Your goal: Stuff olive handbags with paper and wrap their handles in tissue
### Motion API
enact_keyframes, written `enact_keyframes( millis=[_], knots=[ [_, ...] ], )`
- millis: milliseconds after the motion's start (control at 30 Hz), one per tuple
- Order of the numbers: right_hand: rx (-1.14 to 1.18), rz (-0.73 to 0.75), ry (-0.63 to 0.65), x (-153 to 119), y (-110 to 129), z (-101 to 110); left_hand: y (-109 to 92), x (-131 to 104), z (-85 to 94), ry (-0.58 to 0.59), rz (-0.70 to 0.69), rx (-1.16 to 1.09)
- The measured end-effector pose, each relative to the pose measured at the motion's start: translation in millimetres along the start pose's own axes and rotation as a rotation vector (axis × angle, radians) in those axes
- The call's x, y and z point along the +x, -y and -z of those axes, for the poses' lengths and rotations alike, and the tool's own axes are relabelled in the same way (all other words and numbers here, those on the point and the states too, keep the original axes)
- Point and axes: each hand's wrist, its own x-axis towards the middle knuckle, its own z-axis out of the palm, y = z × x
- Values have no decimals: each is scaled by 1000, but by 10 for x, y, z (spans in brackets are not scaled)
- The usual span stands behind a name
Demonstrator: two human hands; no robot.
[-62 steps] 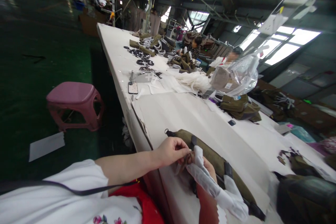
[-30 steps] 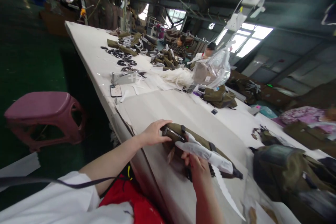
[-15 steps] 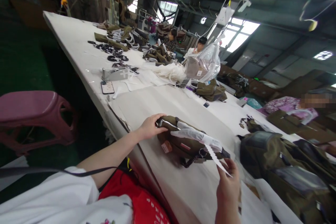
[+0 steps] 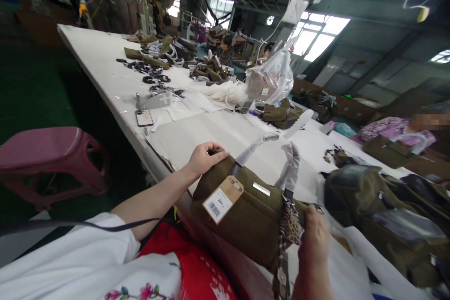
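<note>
An olive-green handbag (image 4: 246, 215) is tilted toward me at the table's near edge. My left hand (image 4: 207, 159) is closed on its upper left corner, thumb on top. At the opposite end, my right hand (image 4: 315, 234) grips the side, its fingertips partly hidden. Two handles wrapped in clear plastic (image 4: 291, 164) stand up from the bag, and a white strip (image 4: 300, 124) sticks out by them. A brown and white price tag (image 4: 223, 198) hangs on the front, left of a small metal plate (image 4: 262, 189). A patterned strap with a charm (image 4: 288, 229) dangles near my right hand.
More olive bags (image 4: 386, 215) are piled on the right. Across the white table (image 4: 197, 136) lie a phone (image 4: 144, 118), a plastic-wrapped bag (image 4: 269, 79) and heaps of straps (image 4: 154, 72). A pink stool (image 4: 52, 159) stands at left; a person in a patterned top (image 4: 383, 130) sits at far right.
The handbag has been raised and turned so its front with the tag faces me, and its handles now stand up. My right hand has moved from the white strip to the bag's right end.
</note>
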Motion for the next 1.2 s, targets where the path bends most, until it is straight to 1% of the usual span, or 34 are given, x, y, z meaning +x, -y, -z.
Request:
enact_keyframes(
  millis=[100, 133, 167, 200, 233, 267, 300, 333, 367, 400, 433, 467, 533, 567, 600, 633, 700, 767, 800, 900, 967, 1000, 1033, 1100, 1200],
  knots=[
    [-171, -134, 106, 10, -75, -57, 286, 13, -157, 13, -2, 85],
    [-216, -135, 142, 15, -72, -61, 362, 16, -190, 4, 0, 102],
    [-252, -107, 148, 12, -39, -50, 417, 22, -212, -5, -1, 114],
    [-284, -51, 115, -4, 30, -22, 448, 29, -223, -13, -8, 125],
    [-319, 27, 45, -37, 138, 18, 456, 37, -226, -12, -22, 139],
    [-354, 119, -54, -89, 281, 65, 447, 45, -225, -3, -41, 155],
    [-363, 234, -156, -161, 447, 108, 425, 50, -222, 7, -60, 165],
    [-340, 369, -230, -250, 621, 136, 397, 53, -221, 14, -73, 169],
    [-295, 501, -274, -351, 784, 139, 370, 53, -223, 18, -79, 171],
    [-254, 608, -256, -458, 920, 106, 346, 51, -226, 19, -81, 171],
    [-239, 696, -186, -563, 1015, 34, 330, 47, -231, 16, -81, 171],
    [-254, 761, -88, -658, 1059, -77, 323, 42, -235, 11, -83, 173],
    [-415, 826, 127, -804, 1001, -380, 333, 31, -237, 9, -104, 192],
    [-490, 865, 181, -852, 919, -541, 347, 25, -235, 13, -122, 206],
    [-541, 873, 164, -887, 822, -687, 366, 19, -232, 22, -143, 219],
    [-588, 861, 178, -913, 727, -804, 385, 10, -229, 35, -165, 231],
    [-609, 836, 161, -949, 590, -922, 418, -16, -231, 62, -209, 239],
    [-585, 835, 147, -979, 549, -895, 431, -51, -242, 65, -262, 236],
    [-570, 845, 140, -990, 555, -844, 428, -68, -249, 42, -299, 240],
    [-560, 839, 111, -984, 582, -652, 404, -63, -263, -109, -453, 306],
    [-564, 785, 78, -947, 542, -549, 415, 24, -271, -210, -576, 399],
    [-566, 754, 72, -926, 498, -511, 439, 91, -279, -239, -631, 444],
    [-569, 730, 77, -910, 442, -483, 477, 168, -291, -250, -675, 482],
    [-576, 688, 103, -901, 307, -448, 585, 313, -324, -234, -727, 528],
    [-561, 649, 94, -947, 99, -423, 757, 426, -351, -165, -730, 543]
  ],
)
